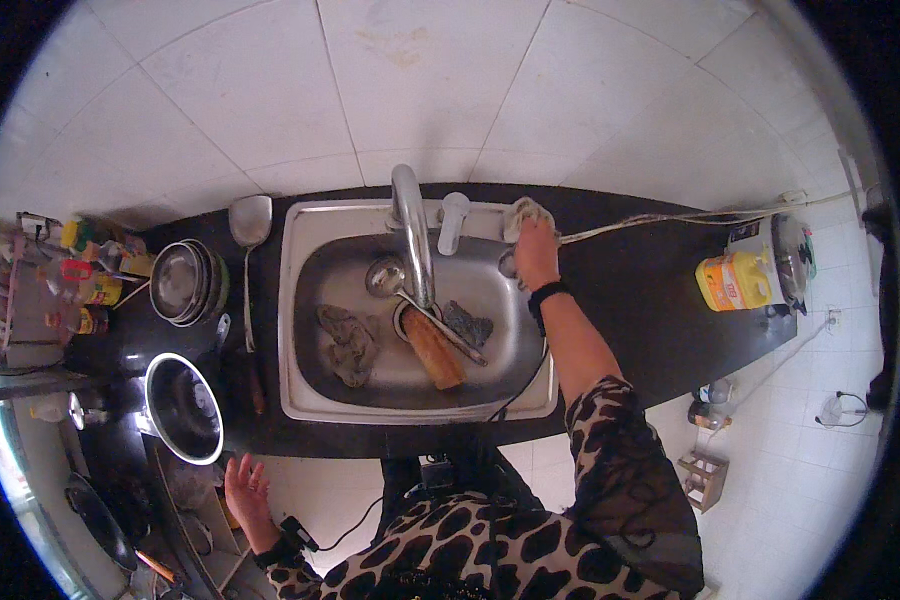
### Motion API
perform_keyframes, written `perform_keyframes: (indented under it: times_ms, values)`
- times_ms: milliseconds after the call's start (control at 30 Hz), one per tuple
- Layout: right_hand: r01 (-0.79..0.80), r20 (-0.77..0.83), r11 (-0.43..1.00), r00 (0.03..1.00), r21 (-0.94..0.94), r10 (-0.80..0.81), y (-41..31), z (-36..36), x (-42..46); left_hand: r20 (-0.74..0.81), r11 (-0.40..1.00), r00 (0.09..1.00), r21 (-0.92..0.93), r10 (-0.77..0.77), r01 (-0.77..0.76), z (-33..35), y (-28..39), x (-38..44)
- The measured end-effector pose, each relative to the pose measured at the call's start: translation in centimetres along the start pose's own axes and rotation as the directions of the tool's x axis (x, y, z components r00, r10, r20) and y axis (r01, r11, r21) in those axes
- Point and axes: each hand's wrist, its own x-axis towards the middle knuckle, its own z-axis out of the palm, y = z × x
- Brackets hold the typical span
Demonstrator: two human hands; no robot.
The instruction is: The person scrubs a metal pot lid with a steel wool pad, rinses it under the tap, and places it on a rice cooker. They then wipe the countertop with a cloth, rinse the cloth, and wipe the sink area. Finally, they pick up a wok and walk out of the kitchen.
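Note:
My right hand (538, 253) is closed on a crumpled light cloth (526, 212) at the back right corner of the steel sink (420, 415). My left hand (248, 491) hangs with fingers apart and nothing in it, just off the counter's front edge, near a white-rimmed pot (184, 409). Inside the basin lie a wet brown cloth (347, 346), a metal ladle (385, 277), a brown cylindrical object (435, 352) and a dark scouring pad (468, 324). The ladle's handle crosses over the brown object. The curved faucet (412, 225) arches above them, beside its lever (454, 217).
Left of the sink are a wide metal spatula (250, 221), stacked metal bowls (176, 283) and several bottles (97, 289). A yellow jug (735, 281) stands by a rice cooker (787, 255) at the right. A cable (645, 220) runs along the back.

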Motion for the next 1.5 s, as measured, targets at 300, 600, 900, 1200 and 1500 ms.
perform_keyframes:
  times_ms: [300,600,900,1200,1500]
  values:
    - [0.023,0.064,1.0,0.998,-0.016,-0.022,-0.2,2.4,-0.3,0.04,0.996,0.999,0.083,0.014,-0.017,1.4,1.5,-1.0]
    - [0.02,0.057,0.983,0.998,0.182,-0.031,-0.5,-1.6,-3.2,0.131,0.986,0.991,0.158,0.024,-0.045,4.4,2.7,-2.4]
    - [0.08,0.176,0.996,0.982,-0.039,-0.072,3.2,-3.3,-9.8,0.11,0.987,0.993,0.154,0.032,-0.049,6.4,4.0,-2.9]
    - [-0.014,0.203,0.999,0.979,-0.029,0.02,4.1,-1.0,-3.8,0.055,0.984,0.997,0.166,0.055,-0.063,4.6,3.4,-2.1]
    - [-0.005,0.288,0.996,0.957,0.093,-0.022,4.9,-2.7,-2.1,0.124,0.963,0.991,0.26,0.044,-0.075,7.6,3.2,-3.9]
